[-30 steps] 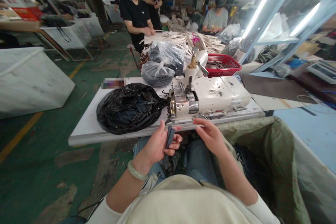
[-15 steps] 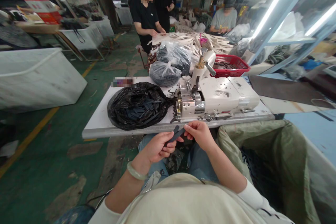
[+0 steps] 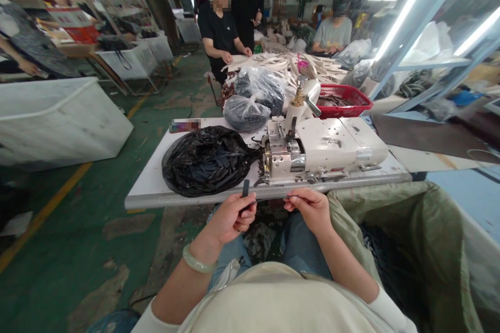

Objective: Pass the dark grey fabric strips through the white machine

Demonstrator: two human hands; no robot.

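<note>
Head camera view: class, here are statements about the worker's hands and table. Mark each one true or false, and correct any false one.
1. The left hand holds a dark strip. True.
2. The pale bracelet is on the right arm. False: the pale bracelet is on the left arm.
3. The black bag lies on the white tabletop. True.
4. The right hand rests on the machine. False: the right hand is apart from the machine, pinching a thin dark piece.
5. The red basket is behind the machine. True.
</note>
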